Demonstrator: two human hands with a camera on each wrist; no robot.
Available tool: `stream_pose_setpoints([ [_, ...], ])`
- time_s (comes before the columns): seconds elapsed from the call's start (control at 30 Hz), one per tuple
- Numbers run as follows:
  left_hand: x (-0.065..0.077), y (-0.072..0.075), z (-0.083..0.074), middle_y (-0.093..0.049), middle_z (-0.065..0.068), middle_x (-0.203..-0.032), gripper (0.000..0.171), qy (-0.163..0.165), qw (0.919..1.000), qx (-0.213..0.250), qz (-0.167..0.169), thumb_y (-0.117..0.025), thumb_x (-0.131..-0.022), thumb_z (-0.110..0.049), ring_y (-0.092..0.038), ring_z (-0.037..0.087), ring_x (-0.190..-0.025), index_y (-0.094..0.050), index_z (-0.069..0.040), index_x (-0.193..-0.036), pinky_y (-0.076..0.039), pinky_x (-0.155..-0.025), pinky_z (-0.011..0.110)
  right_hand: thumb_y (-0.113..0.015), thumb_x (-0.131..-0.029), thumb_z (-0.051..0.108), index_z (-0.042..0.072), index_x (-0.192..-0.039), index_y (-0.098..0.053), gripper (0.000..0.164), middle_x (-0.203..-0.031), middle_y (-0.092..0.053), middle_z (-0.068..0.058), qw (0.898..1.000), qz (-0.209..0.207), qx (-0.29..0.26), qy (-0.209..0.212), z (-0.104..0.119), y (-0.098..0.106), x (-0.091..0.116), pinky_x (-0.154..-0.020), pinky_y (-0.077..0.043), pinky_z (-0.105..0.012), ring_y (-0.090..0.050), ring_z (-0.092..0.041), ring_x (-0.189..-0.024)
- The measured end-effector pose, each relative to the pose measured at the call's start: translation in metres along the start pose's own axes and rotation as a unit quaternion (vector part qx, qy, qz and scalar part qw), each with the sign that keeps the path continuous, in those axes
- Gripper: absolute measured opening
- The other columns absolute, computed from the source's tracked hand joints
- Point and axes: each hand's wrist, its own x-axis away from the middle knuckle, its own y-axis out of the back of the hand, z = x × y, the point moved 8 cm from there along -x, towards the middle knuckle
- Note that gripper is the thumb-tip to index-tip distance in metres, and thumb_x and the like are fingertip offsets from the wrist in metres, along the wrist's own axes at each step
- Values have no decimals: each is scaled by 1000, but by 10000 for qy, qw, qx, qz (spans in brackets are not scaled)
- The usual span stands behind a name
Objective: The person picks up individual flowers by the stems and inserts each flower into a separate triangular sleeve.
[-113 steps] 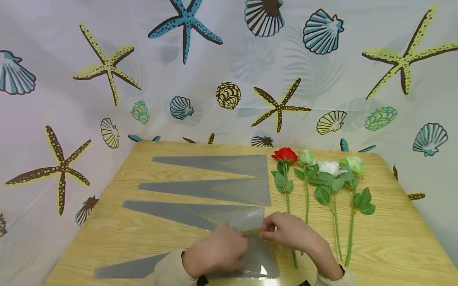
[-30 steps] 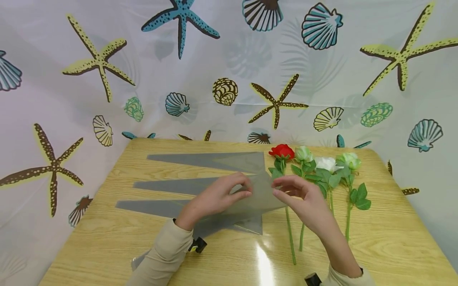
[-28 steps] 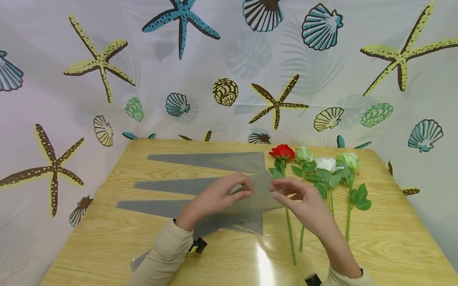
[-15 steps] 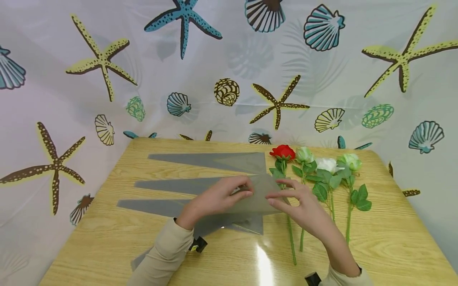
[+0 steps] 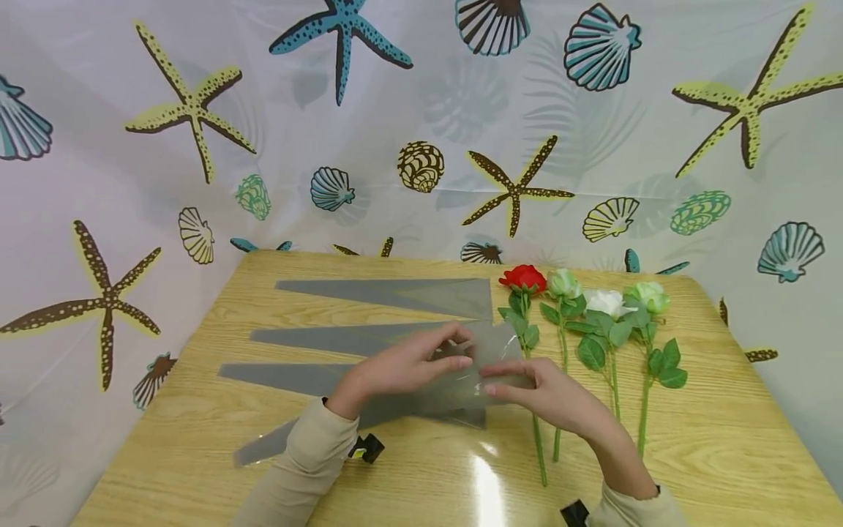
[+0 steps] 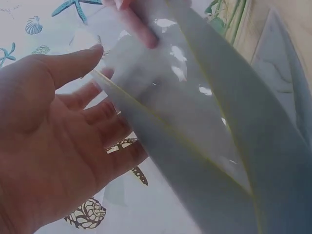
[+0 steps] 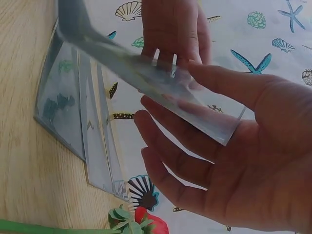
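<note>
A tapered flower sleeve of grey and clear plastic is held up above the table, its narrow tail reaching to the near left. My left hand pinches one top corner of it between thumb and fingers, as the left wrist view shows at the sleeve's edge. My right hand has its thumb on one side of the sleeve's other edge and its fingers on the other side. Whether any right fingertip is inside the sleeve's mouth, I cannot tell.
Three more flower sleeves lie flat in a row, the far one, the middle one and the near one. On the right lie a red rose, a white one and two pale green ones, stems toward me.
The nearest sleeve has been lifted off the table by both hands. In the last second my right hand has shifted lower and left along its edge; my left hand has stayed nearly still.
</note>
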Motion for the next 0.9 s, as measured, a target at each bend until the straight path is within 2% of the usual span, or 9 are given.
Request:
stream_pose_setpoints([
  [0.17, -4, 0, 8, -57, 6, -153, 80, 348, 9978, -456, -332, -74, -97, -47, -57, 23, -141, -31, -30, -163, -49, -114, 48, -62, -107, 35, 11, -143, -66, 44, -149, -64, -15, 9998, -176, -6, 102, 1, 7, 2, -104, -55, -53, -61, -40, -136],
  [0.33, -8, -7, 11, -46, 7, -164, 121, 323, 9819, -1806, -477, -86, -79, -63, -55, 25, -144, -16, -25, -170, -52, -112, 46, -55, -110, 34, 11, -144, -66, 42, -151, -63, -14, 9988, -459, -128, 113, 1, 16, 4, -109, -52, -56, -54, -41, -144],
  [0.43, -9, -12, 13, -48, 6, -158, 131, 327, 9613, -2677, -571, -85, -74, -71, -59, 24, -135, -13, -21, -171, -55, -104, 48, -52, -112, 35, 14, -143, -67, 41, -128, -70, -21, 9975, -668, -199, -75, -1, 22, 5, -101, -56, -50, -70, -32, -91],
  [0.5, -9, -14, 14, -51, 6, -154, 130, 372, 9494, -3047, -657, -85, -74, -72, -61, 23, -132, -15, -19, -170, -55, -102, 51, -52, -112, 36, 13, -144, -67, 42, -127, -70, -22, 9967, -751, -260, -147, -1, 23, 5, -91, -55, -41, -50, -21, -61],
  [0.57, -10, -15, 16, -52, 5, -152, 125, 411, 9419, -3256, -721, -84, -77, -70, -60, 22, -132, -18, -18, -169, -54, -101, 54, -52, -112, 36, 12, -143, -67, 42, -109, -66, -26, 9959, -791, -360, -246, -2, 24, 5, -78, -49, -33, -19, -16, -51],
  [0.7, -11, -17, 18, -53, 5, -152, 117, 410, 9390, -3312, -831, -84, -81, -64, -59, 22, -135, -21, -17, -167, -54, -100, 55, -53, -111, 36, 11, -143, -67, 43, -122, -68, -24, 9946, -870, -471, -328, -2, 25, 6, -68, -43, -33, -18, -16, -51],
  [0.77, -12, -18, 18, -53, 5, -152, 114, 362, 9371, -3362, -869, -82, -82, -63, -59, 21, -134, -22, -17, -167, -54, -97, 53, -53, -111, 37, 11, -142, -68, 42, -131, -68, -22, 9936, -993, -443, -314, -2, 27, 6, -75, -51, -37, -47, -19, -59],
  [0.83, -13, -20, 19, -53, 5, -153, 112, 308, 9348, -3421, -903, -80, -83, -62, -59, 20, -134, -22, -16, -167, -55, -96, 52, -54, -111, 37, 12, -139, -70, 41, -137, -68, -18, 9913, -1216, -384, -325, -2, 30, 7, -91, -55, -41, -68, -27, -92],
  [0.9, -14, -21, 20, -52, 4, -155, 109, 253, 9321, -3490, -939, -78, -83, -61, -59, 19, -135, -23, -16, -166, -55, -95, 51, -57, -109, 38, 11, -134, -72, 39, -142, -68, -14, 9874, -1523, -308, -302, -2, 34, 9, -102, -53, -45, -65, -33, -127],
])
